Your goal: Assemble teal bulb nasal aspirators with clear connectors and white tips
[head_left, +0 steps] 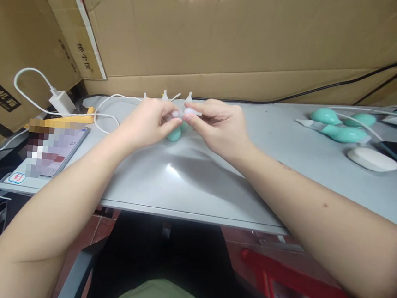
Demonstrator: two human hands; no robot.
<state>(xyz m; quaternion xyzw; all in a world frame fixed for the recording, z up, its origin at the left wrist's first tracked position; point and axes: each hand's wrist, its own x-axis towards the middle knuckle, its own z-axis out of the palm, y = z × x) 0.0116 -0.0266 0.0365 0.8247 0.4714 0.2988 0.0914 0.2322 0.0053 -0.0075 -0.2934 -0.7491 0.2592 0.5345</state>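
Note:
In front of me, over the grey table, my left hand (155,119) and my right hand (219,125) meet with closed fingers. My left fingers pinch the translucent neck of a mint-green bulb (174,135), whose rounded bottom shows below the thumb. Between my right thumb and forefinger is a small translucent white nozzle (195,112), pointing right. Fingers hide where the two pieces meet, so I cannot tell if they are joined. Just behind my hands stand several similar pale nozzles (164,95), their lower parts covered by the hands.
Several mint-green bulbs (346,133) lie at the right beside a white oval case (372,159). A phone (68,149), a yellow object (65,119) and a white charger (62,103) with cable are at left. Cardboard (229,40) walls the back. A red stool (298,278) stands below.

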